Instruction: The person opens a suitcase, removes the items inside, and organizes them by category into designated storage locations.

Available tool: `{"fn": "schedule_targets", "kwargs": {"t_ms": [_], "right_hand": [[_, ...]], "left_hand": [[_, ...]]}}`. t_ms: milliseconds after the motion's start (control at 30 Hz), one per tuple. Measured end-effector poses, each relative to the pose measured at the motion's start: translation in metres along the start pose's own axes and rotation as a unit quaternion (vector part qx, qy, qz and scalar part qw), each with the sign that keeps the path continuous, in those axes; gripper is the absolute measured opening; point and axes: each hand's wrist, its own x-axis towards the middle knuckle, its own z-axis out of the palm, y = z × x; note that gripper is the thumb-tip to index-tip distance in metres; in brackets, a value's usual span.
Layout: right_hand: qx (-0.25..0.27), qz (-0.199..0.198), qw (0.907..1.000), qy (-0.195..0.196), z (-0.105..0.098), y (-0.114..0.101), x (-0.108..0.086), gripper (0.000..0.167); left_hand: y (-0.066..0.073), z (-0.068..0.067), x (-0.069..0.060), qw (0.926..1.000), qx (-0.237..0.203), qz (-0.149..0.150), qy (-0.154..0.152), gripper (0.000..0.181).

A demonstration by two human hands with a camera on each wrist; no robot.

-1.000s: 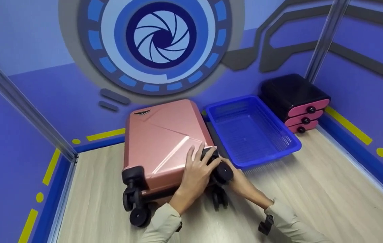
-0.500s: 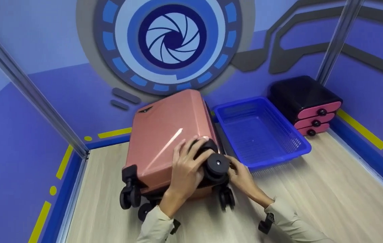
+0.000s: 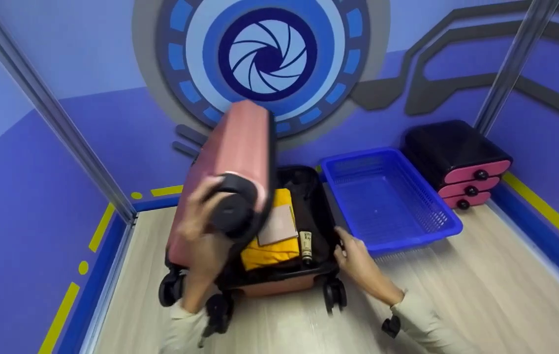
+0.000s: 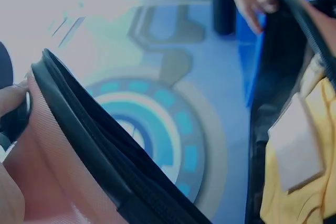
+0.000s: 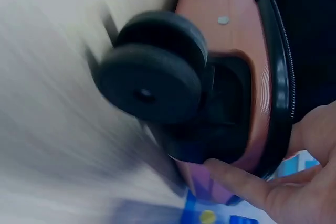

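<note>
A pink hard-shell suitcase point(image 3: 245, 137) lies on the floor with its lid raised steeply, leaning left. My left hand point(image 3: 203, 231), blurred, grips the lid's corner beside a black wheel point(image 3: 230, 214). At the right front corner of the lower half, my right hand point(image 3: 358, 260) holds the black zippered rim point(image 5: 281, 87) between thumb and fingers. Inside the lower half lies a folded yellow cloth point(image 3: 255, 255) with a pale flat rectangular item point(image 3: 279, 226) on top. Beside it is a pale tube point(image 3: 305, 243) with a dark cap. The lid hides the left of the interior.
A blue plastic basket point(image 3: 392, 243) stands close along the suitcase's right side. Behind it on the right is a black drawer box point(image 3: 447, 142) with pink fronts and black knobs. Blue-purple printed walls point(image 3: 107, 128) enclose the wooden floor point(image 3: 456, 295).
The suitcase was closed. My left hand has lifted the lid up and to the left, bringing the contents into view. My right hand has stayed at the lower right corner.
</note>
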Motion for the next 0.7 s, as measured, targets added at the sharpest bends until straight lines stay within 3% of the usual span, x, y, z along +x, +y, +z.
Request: {"fn": "schedule_targets", "kwargs": {"t_ms": [100, 200, 300, 400, 533, 633, 700], "right_hand": [[-0.039, -0.025, 0.9989, 0.007, -0.002, -0.001, 0.002, 0.036], [-0.062, -0.028, 0.9975, 0.021, -0.003, -0.003, -0.003, 0.027], [-0.07, -0.03, 0.9964, 0.036, -0.005, -0.005, -0.004, 0.022], [-0.08, -0.048, 0.9947, 0.044, -0.006, -0.007, -0.003, 0.021], [-0.124, -0.127, 0.9822, 0.06, -0.003, -0.009, 0.001, 0.028], [-0.13, -0.218, 0.9656, 0.055, 0.0, -0.009, 0.001, 0.029], [-0.117, -0.278, 0.9531, 0.03, 0.003, -0.009, -0.003, 0.026]], "left_hand": [[-0.006, -0.018, 0.006, 0.9985, -0.02, -0.024, 0.045, 0.047], [-0.013, -0.036, 0.006, 0.9936, -0.037, -0.065, 0.085, 0.045], [-0.016, -0.054, 0.006, 0.9855, -0.042, -0.107, 0.124, 0.046], [-0.016, -0.07, 0.009, 0.9729, -0.045, -0.143, 0.176, 0.052], [-0.015, -0.091, 0.017, 0.9462, -0.101, -0.195, 0.238, 0.056], [-0.021, -0.108, 0.016, 0.9323, -0.142, -0.233, 0.238, 0.058], [-0.028, -0.117, 0.011, 0.9275, -0.168, -0.246, 0.226, 0.057]]}}
